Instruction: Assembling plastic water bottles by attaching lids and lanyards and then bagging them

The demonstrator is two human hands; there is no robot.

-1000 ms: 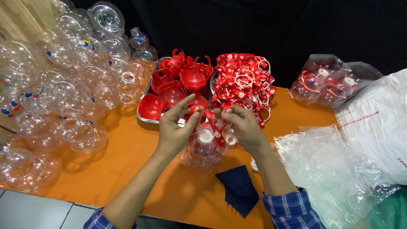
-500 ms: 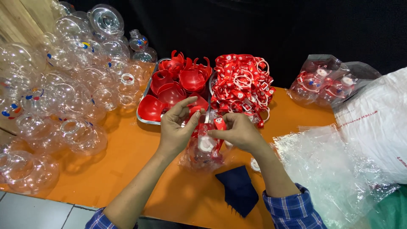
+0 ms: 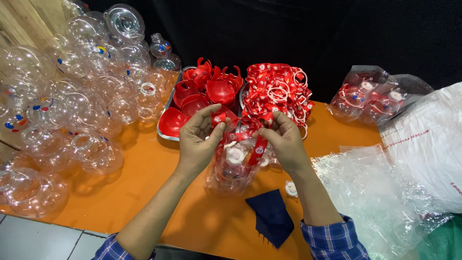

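Observation:
My left hand [image 3: 199, 142] and my right hand [image 3: 284, 139] meet over the middle of the orange table [image 3: 144, 192]. Between them they hold a clear round plastic bottle [image 3: 233, 168] with a white cap, wrapped in a thin clear bag. My left fingers pinch a red piece at the bottle's top. A red strap [image 3: 259, 150] runs down from my right fingers, which grip it. Just behind my hands, a metal tray [image 3: 166, 135] holds red plastic cups [image 3: 207, 89] and a heap of red straps with white rings [image 3: 279, 91].
Many clear round bottles [image 3: 72, 96] are piled at the left. A dark blue cloth [image 3: 272, 216] and a small white cap [image 3: 291, 188] lie near my right forearm. Bagged finished bottles [image 3: 370, 96] sit at the back right, beside crumpled clear and white plastic bags [image 3: 409, 183].
The bottle has tilted and dropped a little toward me. My hands have shifted up over its top, and the red strap now hangs from my right fingers.

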